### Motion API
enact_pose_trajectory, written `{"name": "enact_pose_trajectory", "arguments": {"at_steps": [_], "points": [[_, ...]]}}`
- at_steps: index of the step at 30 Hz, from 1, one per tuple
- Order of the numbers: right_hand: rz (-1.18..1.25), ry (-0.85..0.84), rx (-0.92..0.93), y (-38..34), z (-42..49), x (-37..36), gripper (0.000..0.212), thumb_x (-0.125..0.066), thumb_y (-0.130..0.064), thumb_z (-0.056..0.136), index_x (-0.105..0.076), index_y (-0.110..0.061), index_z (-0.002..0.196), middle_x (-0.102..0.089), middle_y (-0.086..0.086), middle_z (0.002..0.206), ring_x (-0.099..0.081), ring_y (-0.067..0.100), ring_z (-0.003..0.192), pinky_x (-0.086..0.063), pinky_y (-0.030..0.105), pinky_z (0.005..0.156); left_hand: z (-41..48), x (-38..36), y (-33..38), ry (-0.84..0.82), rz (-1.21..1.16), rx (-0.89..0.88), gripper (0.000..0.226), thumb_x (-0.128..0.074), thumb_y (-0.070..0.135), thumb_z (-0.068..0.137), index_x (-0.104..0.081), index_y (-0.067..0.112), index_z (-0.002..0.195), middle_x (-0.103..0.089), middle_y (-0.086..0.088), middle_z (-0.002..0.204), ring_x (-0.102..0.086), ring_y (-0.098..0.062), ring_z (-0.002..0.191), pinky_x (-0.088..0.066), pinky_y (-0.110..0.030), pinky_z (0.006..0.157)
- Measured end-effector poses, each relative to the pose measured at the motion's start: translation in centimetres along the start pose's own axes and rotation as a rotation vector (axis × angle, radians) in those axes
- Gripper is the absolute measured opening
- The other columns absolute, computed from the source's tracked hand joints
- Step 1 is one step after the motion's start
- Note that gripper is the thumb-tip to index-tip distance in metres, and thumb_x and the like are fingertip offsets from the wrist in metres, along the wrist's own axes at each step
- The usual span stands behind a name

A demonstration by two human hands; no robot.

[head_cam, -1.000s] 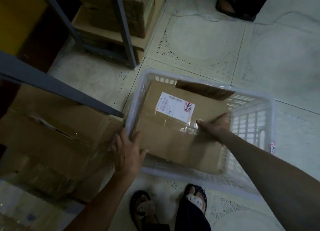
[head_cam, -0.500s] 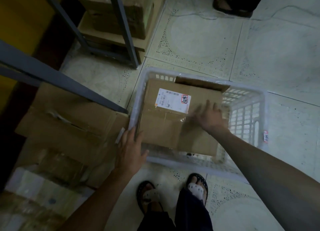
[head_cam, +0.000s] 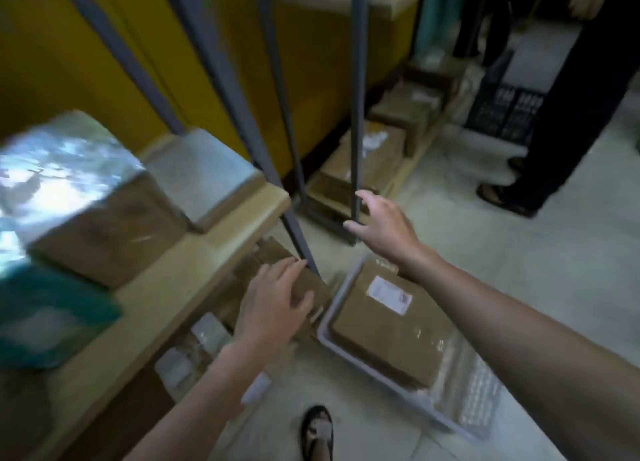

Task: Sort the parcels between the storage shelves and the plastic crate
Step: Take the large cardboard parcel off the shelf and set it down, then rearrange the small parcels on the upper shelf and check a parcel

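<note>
A brown cardboard parcel [head_cam: 391, 322] with a white label lies flat in the white plastic crate [head_cam: 464, 405] on the floor. My right hand [head_cam: 381, 225] hovers above the crate's far end, fingers spread and empty, close to a grey shelf post [head_cam: 356, 114]. My left hand [head_cam: 273, 301] hangs open over a cardboard box [head_cam: 273, 252] on the bottom shelf beside the crate, holding nothing. On the wooden shelf [head_cam: 166, 287] at left sit a brown parcel with shiny tape [head_cam: 90, 197], a grey-topped parcel [head_cam: 204, 173] and a teal package [head_cam: 45, 315]. The view is blurred.
Grey metal shelf uprights [head_cam: 221, 79] cross the view in front of a yellow wall. More cardboard boxes [head_cam: 374, 155] line the low shelf further back. A dark crate [head_cam: 502, 114] and a person's legs [head_cam: 561, 114] stand at the right. My sandalled foot [head_cam: 317, 433] is below.
Both hands have lifted off the parcel and crate, leaving the parcel lying in the crate. My head has risen, bringing the upper shelf and its parcels into view.
</note>
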State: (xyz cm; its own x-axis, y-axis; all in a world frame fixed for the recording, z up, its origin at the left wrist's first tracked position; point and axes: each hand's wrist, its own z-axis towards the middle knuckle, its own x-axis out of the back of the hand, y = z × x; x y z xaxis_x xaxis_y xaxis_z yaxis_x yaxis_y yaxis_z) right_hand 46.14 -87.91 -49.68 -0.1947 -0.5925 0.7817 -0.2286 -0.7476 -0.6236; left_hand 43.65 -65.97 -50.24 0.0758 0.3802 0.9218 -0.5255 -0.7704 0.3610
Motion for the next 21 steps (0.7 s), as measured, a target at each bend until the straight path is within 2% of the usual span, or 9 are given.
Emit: {"name": "enact_pose_trajectory", "arguments": {"at_steps": [4,8,10,13,17,19,21], "points": [[-0.038,0.012,0.147,-10.1,-3.9,7.6,0.056,-0.062,-0.039,0.084,-0.046,-0.016,0.132,-0.057,0.007,0.126,-0.053,0.026,0.117,-0.047,0.036,0.088,-4.0,11.9,4.4,0.135,-0.015,0.122,0.042,-0.064,0.025,0.08,-0.057,0.018,0.121,-0.058,-0.003,0.119,-0.053,-0.022,0.111,-0.041,-0.032,0.094],[-0.027,0.049,0.384,-20.3,-8.0,14.3,0.049,-0.061,-0.038,0.085,-0.048,-0.014,0.125,-0.059,0.006,0.118,-0.057,0.026,0.108,-0.048,0.037,0.076,-7.4,23.3,8.0,0.332,0.011,0.166,0.036,-0.062,0.018,0.078,-0.063,0.01,0.113,-0.063,-0.012,0.115,-0.056,-0.028,0.11,-0.037,-0.031,0.096],[-0.001,0.086,0.506,-26.0,-10.2,17.4,0.048,-0.061,-0.038,0.085,-0.049,-0.016,0.126,-0.059,0.003,0.121,-0.057,0.024,0.108,-0.051,0.036,0.077,-9.9,28.7,9.1,0.457,0.041,0.151,0.036,-0.057,0.02,0.079,-0.062,0.014,0.114,-0.062,-0.006,0.118,-0.055,-0.024,0.112,-0.033,-0.025,0.093],[0.063,0.14,0.707,-34.5,-13.4,21.4,0.042,-0.063,-0.034,0.084,-0.054,-0.016,0.121,-0.063,0.005,0.114,-0.061,0.024,0.101,-0.053,0.042,0.079,-14.3,36.0,9.3,0.565,0.111,0.212,0.038,-0.058,0.026,0.085,-0.055,0.026,0.122,-0.056,0.006,0.128,-0.048,-0.014,0.118,-0.037,-0.027,0.096],[0.188,0.125,0.921,-44.7,-18.0,24.0,0.036,-0.068,-0.029,0.081,-0.059,-0.014,0.113,-0.068,0.006,0.103,-0.064,0.023,0.092,-0.054,0.041,0.078,-20.4,44.5,8.4,0.699,0.267,0.258,0.037,-0.063,0.02,0.078,-0.062,0.019,0.115,-0.063,-0.001,0.118,-0.054,-0.021,0.11,-0.044,-0.031,0.092],[0.248,0.106,1.006,-48.7,-20.4,23.5,0.036,-0.07,-0.028,0.081,-0.06,-0.016,0.113,-0.069,0.004,0.102,-0.065,0.018,0.087,-0.054,0.032,0.075,-23.8,47.6,7.1,0.746,0.311,0.305,0.033,-0.064,0.018,0.077,-0.065,0.016,0.11,-0.064,-0.003,0.114,-0.056,-0.022,0.105,-0.045,-0.031,0.089],[0.277,0.073,1.081,-52.1,-22.4,22.2,0.041,-0.071,-0.026,0.081,-0.059,-0.014,0.119,-0.069,0.006,0.105,-0.065,0.016,0.085,-0.052,0.027,0.075,-27.1,50.1,5.2,0.769,0.372,0.366,0.03,-0.064,0.019,0.078,-0.066,0.016,0.108,-0.064,-0.002,0.114,-0.057,-0.021,0.104,-0.04,-0.027,0.09]]}}
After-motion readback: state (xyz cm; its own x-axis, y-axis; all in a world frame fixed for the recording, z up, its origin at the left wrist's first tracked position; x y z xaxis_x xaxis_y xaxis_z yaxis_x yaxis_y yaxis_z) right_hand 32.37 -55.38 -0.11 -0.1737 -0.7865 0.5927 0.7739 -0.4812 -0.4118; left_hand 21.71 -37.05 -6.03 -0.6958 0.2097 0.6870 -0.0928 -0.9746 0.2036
